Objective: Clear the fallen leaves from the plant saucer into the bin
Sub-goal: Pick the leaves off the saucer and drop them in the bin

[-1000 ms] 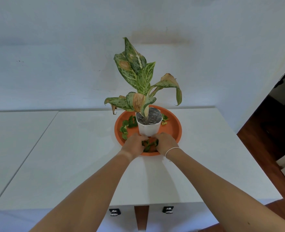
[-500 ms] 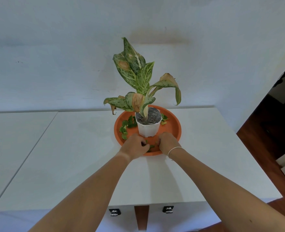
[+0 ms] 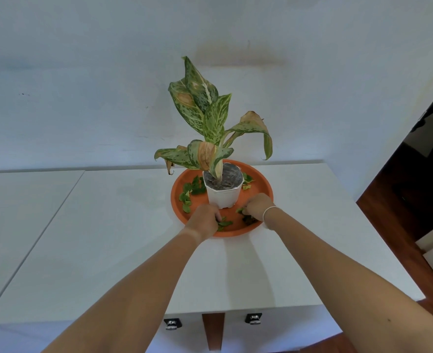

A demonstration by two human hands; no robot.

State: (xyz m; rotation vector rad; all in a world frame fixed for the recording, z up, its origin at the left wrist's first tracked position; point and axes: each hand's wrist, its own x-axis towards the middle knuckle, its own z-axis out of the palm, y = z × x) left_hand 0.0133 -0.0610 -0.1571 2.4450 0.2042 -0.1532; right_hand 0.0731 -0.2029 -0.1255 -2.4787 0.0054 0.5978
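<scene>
Both hands work the orange saucer (image 3: 257, 178) near the bench's far edge, left hand (image 3: 205, 219) and right hand (image 3: 257, 205) each curled on fallen leaves (image 3: 224, 223); gather loosely, sparing the white pot (image 3: 224, 196).

My table (image 3: 123, 250) looks smooth, matt white; the saucer (image 3: 262, 186) matt orange plastic, the pot (image 3: 224, 197) glossy white plastic, the floor (image 3: 398, 220) polished dark wood.

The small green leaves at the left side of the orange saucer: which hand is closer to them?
Left. The left hand is just right of those green leaves; the right hand is beyond the white pot.
</scene>
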